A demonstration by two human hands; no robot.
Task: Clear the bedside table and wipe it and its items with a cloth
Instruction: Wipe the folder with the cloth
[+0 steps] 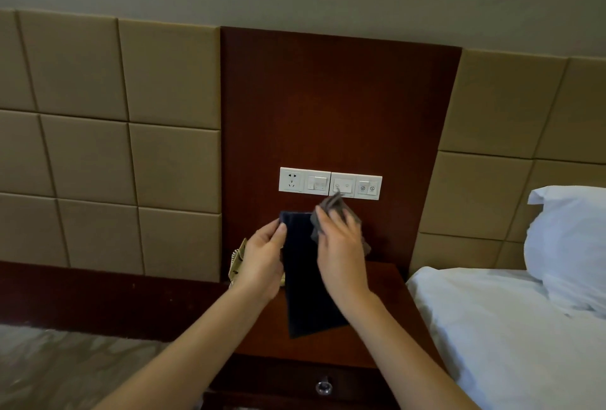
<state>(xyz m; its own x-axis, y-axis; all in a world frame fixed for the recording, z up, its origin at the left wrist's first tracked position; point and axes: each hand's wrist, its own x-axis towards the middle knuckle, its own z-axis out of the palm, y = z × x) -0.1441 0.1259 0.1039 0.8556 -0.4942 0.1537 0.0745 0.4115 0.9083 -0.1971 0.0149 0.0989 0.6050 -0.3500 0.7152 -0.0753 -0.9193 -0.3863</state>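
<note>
A flat dark navy folder-like item [306, 278] is held upright above the dark wooden bedside table [377, 281]. My left hand [262, 262] grips its left edge near the top. My right hand [342, 252] presses a crumpled grey cloth [331, 209] against the item's upper right part. The cloth sticks out above and beside my fingers. A beige patterned object [239, 262] shows partly behind my left hand at the table's left side; most of it is hidden.
A white socket and switch panel [329, 183] sits on the wooden wall board just above my hands. A bed with white sheets [492, 327] and a pillow [570, 245] lies to the right. The table drawer has a round knob [324, 386]. Padded beige wall panels flank the board.
</note>
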